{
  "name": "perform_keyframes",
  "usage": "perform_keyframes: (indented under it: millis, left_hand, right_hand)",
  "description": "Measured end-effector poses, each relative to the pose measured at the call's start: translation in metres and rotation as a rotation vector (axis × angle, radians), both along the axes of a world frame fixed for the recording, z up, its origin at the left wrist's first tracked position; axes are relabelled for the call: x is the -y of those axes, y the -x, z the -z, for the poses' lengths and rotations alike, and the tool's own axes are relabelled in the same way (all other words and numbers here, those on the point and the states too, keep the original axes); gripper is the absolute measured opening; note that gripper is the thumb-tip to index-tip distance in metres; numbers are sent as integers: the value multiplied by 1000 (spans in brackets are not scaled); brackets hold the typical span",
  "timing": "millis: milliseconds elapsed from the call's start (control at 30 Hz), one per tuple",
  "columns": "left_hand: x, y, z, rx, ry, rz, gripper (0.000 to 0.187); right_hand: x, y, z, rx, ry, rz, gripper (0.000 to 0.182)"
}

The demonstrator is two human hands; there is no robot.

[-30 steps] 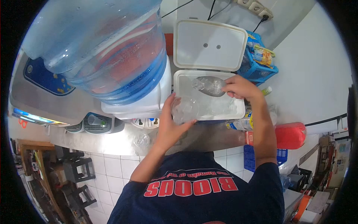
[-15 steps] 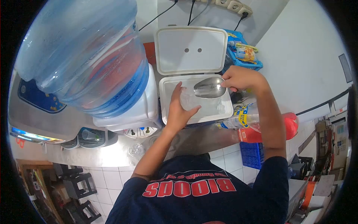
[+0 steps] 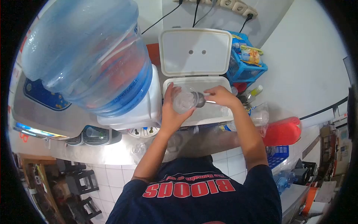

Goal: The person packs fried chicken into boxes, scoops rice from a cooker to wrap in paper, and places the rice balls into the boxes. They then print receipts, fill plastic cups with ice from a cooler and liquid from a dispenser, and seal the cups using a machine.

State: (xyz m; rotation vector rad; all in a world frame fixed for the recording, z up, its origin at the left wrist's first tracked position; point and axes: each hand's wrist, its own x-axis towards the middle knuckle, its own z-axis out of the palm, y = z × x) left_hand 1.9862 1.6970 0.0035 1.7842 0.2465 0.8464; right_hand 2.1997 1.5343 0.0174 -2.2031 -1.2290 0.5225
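A clear plastic cup [image 3: 185, 101] with ice in it is gripped by my left hand [image 3: 173, 115], fingers and thumb around its side. It is tilted so that its mouth faces up toward me. My right hand [image 3: 223, 97] is closed on the handle of a metal scoop [image 3: 201, 100], whose head is right at the cup's right rim and partly hidden behind it. Both hands are over an open white cooler box [image 3: 210, 120]. Its hinged lid [image 3: 195, 61] stands raised at the back.
A large blue water bottle [image 3: 93, 63] on a white dispenser rises close at the left. Right of the cooler are a blue basket [image 3: 246, 72] with packets, bottles and a red object [image 3: 284, 131]. More clear cups [image 3: 140, 150] sit on the steel counter [image 3: 112, 152].
The scoop has come down and left to the cup, turning in my right hand. The cup is now raised and tilted in my left hand, with ice showing in it.
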Motion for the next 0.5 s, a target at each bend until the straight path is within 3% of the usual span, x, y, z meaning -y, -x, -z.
perform_keyframes:
  millis: [67,100,167,233,300,367,433,500]
  left_hand:
    - [-1,6,-4,48,161,58,111]
    - [-1,11,-6,41,159,47,111]
    - [2,21,-11,6,154,47,111]
    - [6,31,-18,14,152,31,111]
    - [13,40,-29,23,152,13,110]
    - [22,55,-39,53,210,30,110]
    - [32,72,-31,41,174,-26,111]
    - [42,93,-28,-1,147,-112,112]
  right_hand:
    - [-12,-9,2,6,-57,51,37]
    - [-20,-12,-4,14,-109,105,37]
    - [-40,-25,-27,7,-459,199,27]
    - [-58,-41,-68,104,-498,333,30]
    - [-86,-68,-86,463,-649,344,41]
    - [-117,-114,-89,577,-774,198,50]
    - [-135,-106,-93,802,-399,409,55]
    - [-142,-109,-88,648,-247,378,64]
